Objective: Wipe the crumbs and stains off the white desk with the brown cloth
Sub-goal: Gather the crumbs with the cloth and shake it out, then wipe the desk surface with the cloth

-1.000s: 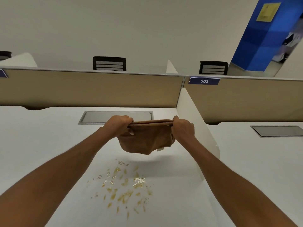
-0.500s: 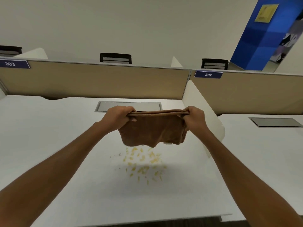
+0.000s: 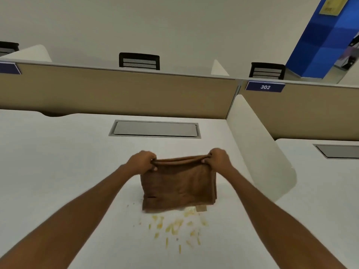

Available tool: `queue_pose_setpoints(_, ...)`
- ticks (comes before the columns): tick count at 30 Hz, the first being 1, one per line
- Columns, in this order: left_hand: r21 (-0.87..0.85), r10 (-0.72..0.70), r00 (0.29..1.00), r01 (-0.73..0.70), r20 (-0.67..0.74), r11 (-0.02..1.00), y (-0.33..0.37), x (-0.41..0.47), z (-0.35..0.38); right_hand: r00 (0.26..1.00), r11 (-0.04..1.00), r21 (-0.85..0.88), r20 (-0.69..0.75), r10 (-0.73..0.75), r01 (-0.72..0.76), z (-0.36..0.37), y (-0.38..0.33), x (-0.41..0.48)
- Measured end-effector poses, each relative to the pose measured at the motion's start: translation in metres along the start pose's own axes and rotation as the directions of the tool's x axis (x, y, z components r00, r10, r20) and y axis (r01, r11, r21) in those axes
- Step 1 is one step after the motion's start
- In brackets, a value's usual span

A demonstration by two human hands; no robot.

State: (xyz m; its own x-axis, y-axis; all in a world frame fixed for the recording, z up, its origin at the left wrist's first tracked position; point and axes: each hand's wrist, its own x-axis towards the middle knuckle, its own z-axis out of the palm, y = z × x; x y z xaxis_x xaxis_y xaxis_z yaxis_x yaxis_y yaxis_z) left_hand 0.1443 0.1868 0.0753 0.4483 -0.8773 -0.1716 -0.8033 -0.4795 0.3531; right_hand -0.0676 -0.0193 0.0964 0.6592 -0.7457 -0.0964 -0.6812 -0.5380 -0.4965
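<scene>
The brown cloth (image 3: 178, 183) hangs folded between both hands over the white desk (image 3: 58, 162). My left hand (image 3: 142, 161) grips its top left corner and my right hand (image 3: 218, 158) grips its top right corner. The cloth's lower edge reaches down to the desk surface at the far side of the yellow crumbs and stains (image 3: 174, 228), which are scattered just in front of it. A small tag shows at the cloth's lower right corner.
A grey cable hatch (image 3: 155, 129) is set into the desk behind the cloth. A white side divider (image 3: 258, 152) stands close to the right of my right hand. Beige partition panels (image 3: 116, 94) close off the back, with a "302" label (image 3: 265, 86).
Both hands have lowered the cloth from mid-air toward the desk, so its bottom edge now meets the surface behind the crumbs. The cloth hangs flatter and squarer than before.
</scene>
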Motion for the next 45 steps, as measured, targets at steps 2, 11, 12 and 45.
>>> queue_pose_setpoints(2,0.067,-0.034,0.999,0.034,-0.002,0.997,-0.017,0.029,0.028,0.998,1.0,0.0,0.065,0.005,-0.005,0.035,0.012,0.034)
queue_pose_setpoints(11,0.084,-0.186,0.969,0.201,-0.161,0.976,-0.058,0.071,0.07,0.998,0.992,-0.115,-0.018,0.055,-0.057,0.1,0.022,0.089)
queue_pose_setpoints(12,0.087,-0.175,0.965,0.195,-0.193,0.977,-0.06,0.067,0.072,0.999,0.983,-0.183,-0.038,0.026,-0.032,0.106,0.02,0.084)
queue_pose_setpoints(45,0.151,-0.055,0.996,0.065,-0.068,0.986,-0.126,-0.071,0.114,0.934,0.82,-0.449,0.207,-0.292,0.356,0.22,-0.065,-0.009)
